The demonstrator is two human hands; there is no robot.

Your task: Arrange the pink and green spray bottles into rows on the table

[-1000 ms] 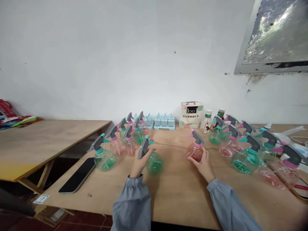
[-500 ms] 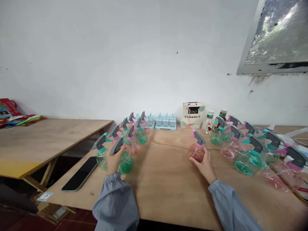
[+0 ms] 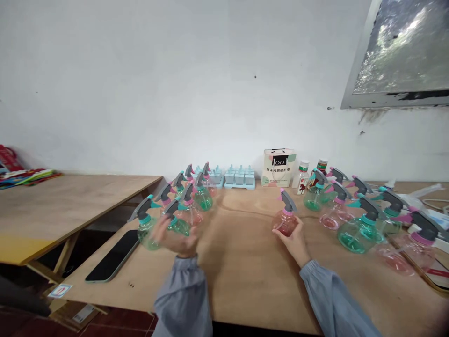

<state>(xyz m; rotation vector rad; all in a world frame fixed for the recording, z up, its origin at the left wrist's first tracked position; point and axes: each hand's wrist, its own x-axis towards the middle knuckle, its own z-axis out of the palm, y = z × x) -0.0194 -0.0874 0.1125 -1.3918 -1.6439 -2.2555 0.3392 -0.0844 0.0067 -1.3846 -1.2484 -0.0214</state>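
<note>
My right hand is wrapped round the back of a pink spray bottle that stands upright on the wooden table. My left hand is blurred by motion, with its fingers spread, just in front of a green spray bottle with a grey trigger. That bottle stands at the near end of the left group of spray bottles, and my hand seems apart from it. Both my sleeves are grey-blue.
Several green and pink spray bottles crowd the table's right side. A black phone lies near the left front corner. Blue popsicle moulds, a small box and small bottles stand by the wall. A lower table is at left.
My left hand carried the green spray bottle from the table's middle to the left group, set it down there and has drawn back. My right hand has stayed on the pink bottle.
</note>
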